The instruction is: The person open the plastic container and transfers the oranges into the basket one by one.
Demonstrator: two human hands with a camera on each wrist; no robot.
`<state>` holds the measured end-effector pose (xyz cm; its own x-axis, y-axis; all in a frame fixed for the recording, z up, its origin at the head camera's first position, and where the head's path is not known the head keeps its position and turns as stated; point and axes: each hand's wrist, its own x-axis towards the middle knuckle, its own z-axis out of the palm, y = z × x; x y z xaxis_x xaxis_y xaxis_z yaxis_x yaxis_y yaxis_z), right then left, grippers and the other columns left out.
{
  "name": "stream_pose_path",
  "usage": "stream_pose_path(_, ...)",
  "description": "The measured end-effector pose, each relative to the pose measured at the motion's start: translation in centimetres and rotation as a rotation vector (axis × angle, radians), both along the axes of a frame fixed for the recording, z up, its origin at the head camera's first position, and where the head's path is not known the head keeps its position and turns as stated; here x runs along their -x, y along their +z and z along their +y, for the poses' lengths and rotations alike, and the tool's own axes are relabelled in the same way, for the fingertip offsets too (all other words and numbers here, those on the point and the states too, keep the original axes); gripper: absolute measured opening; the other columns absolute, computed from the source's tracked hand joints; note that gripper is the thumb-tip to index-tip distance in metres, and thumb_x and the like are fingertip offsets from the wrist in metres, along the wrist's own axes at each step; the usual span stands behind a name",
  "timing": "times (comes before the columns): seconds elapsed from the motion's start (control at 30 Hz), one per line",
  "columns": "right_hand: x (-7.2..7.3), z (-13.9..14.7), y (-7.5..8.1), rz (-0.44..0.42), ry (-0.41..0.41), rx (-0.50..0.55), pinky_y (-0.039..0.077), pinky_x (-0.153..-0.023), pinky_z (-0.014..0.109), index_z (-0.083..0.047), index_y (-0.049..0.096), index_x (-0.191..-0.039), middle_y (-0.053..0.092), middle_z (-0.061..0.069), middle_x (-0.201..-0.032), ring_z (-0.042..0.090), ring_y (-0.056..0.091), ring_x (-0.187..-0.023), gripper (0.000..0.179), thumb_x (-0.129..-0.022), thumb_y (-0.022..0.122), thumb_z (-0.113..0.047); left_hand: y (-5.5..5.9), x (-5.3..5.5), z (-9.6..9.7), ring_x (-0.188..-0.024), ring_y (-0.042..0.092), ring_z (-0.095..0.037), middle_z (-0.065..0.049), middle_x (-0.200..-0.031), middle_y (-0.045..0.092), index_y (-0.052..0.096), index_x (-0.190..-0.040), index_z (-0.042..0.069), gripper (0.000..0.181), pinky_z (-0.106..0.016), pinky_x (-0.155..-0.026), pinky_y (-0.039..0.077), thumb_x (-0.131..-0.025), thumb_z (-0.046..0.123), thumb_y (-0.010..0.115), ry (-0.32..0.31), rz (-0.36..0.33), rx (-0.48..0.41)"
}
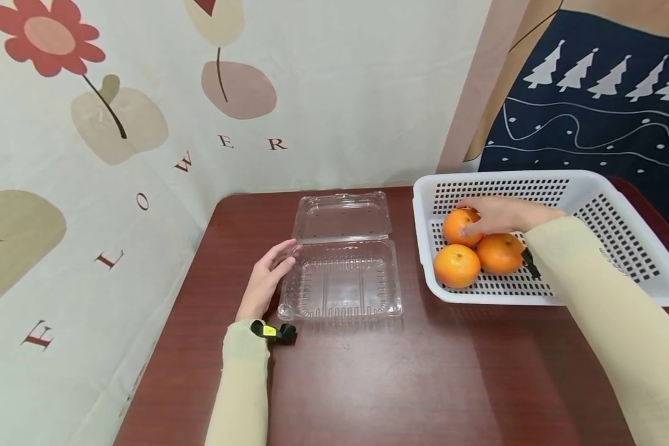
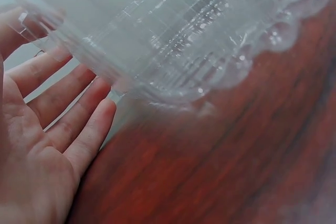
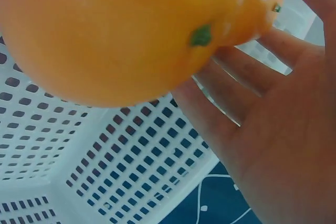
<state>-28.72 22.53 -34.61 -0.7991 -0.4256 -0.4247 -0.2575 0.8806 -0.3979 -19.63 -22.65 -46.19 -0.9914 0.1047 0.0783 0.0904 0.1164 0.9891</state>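
Observation:
A clear plastic clamshell box (image 1: 342, 279) lies on the table with its lid (image 1: 342, 217) folded back, away from the person. At its left side rests the left hand (image 1: 264, 282), its fairly straight fingers (image 2: 86, 129) touching the box wall. The right hand (image 1: 502, 214) reaches into a white basket (image 1: 541, 300) and holds the back-left orange (image 1: 458, 224), thumb on the near side, fingers over the far side. Two more oranges lie beside it, a front orange (image 1: 457, 266) and a right-hand orange (image 1: 500, 254). In the right wrist view, a large near orange (image 3: 105, 40) partly hides the held one.
The dark red wooden table (image 1: 334, 384) carries both the box and the basket, the basket to the right. A pale flower-printed cloth (image 1: 345, 93) hangs behind and to the left. At the back right is a dark blue cloth (image 1: 591, 130) with white trees.

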Motion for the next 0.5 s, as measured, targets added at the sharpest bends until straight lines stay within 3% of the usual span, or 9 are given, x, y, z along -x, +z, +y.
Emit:
stream_pose_path(0.23, 0.2, 0.1, 0.4, 0.044, 0.014, -0.012, 0.026, -0.095, 0.057, -0.004, 0.040, -0.132, 0.043, 0.020, -0.128, 0.035, 0.040, -0.112, 0.069, -0.081, 0.057, -0.048, -0.3, -0.1, -0.3, -0.118, 0.042, -0.015, 0.000, -0.129, 0.047, 0.043, -0.132, 0.021, 0.045, -0.036, -0.096, 0.034, -0.089, 0.023, 0.055, 0.065, -0.008, 0.038)
stream_pose_path(0.33, 0.0, 0.8, 0.5, 0.041, -0.008, -0.001, 0.031, -0.091, 0.057, -0.003, 0.039, -0.132, 0.045, 0.021, -0.125, 0.034, 0.043, -0.108, 0.069, -0.082, 0.057, -0.047, -0.8, -0.1, -0.3, -0.115, 0.045, -0.015, -0.001, -0.128, 0.046, 0.043, -0.132, 0.022, 0.045, -0.035, -0.096, 0.035, -0.089, 0.027, 0.055, 0.107, -0.014, 0.030)
stream_pose_path(0.5, -0.5, 1.9, 0.7, 0.110, -0.043, 0.001, 0.041, -0.080, 0.053, -0.003, 0.035, -0.133, 0.051, 0.022, -0.114, 0.033, 0.051, -0.095, 0.065, -0.086, 0.051, -0.046, -1.7, 0.2, -0.2, -0.120, 0.040, -0.026, -0.017, -0.132, 0.038, 0.040, -0.132, 0.007, 0.045, -0.035, -0.097, 0.036, -0.091, 0.023, 0.050, 0.144, 0.023, -0.169)
